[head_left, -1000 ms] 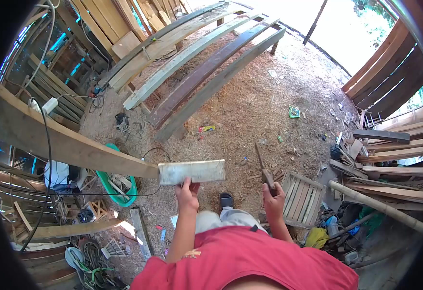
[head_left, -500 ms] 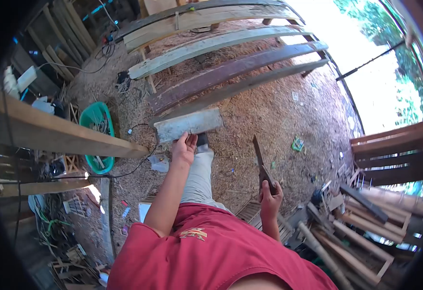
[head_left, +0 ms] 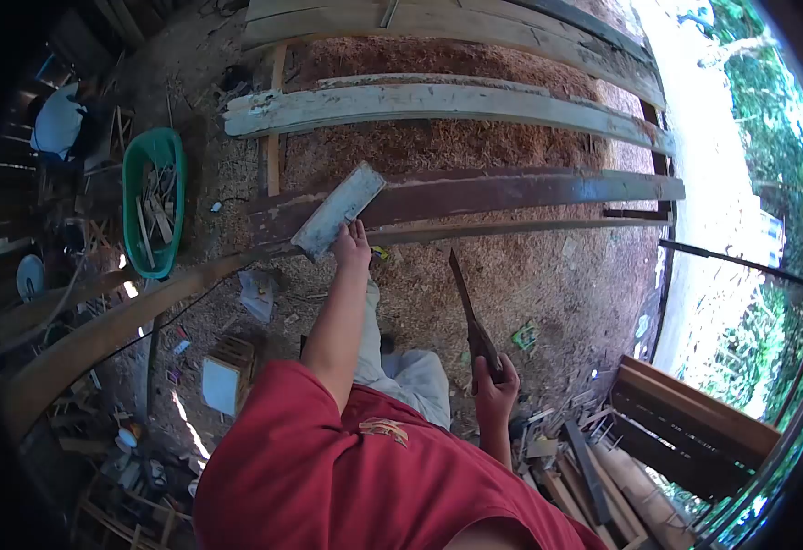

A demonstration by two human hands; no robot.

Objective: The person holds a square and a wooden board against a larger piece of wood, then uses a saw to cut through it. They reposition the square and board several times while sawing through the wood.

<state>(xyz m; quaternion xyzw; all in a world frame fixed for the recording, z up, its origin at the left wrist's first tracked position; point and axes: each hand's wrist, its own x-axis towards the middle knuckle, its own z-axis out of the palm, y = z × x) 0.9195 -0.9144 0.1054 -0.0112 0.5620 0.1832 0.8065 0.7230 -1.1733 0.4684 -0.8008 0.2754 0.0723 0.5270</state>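
Left hand (head_left: 353, 242) has its fingers pinched on the edge of a pale board (head_left: 339, 211), slanted in front of the maroon plank (head_left: 511, 191) (can't tell if they touch). Right hand (head_left: 496, 379) has fingers wrapped around a dark tool (head_left: 478, 335), narrow end pointing forward.

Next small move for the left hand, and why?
Probably lower the pale block onto the dark red plank: the left hand grips the block by one long edge, and it overlaps the plank in this view, though contact can't be confirmed. The right hand holds the dark tool apart from the block.
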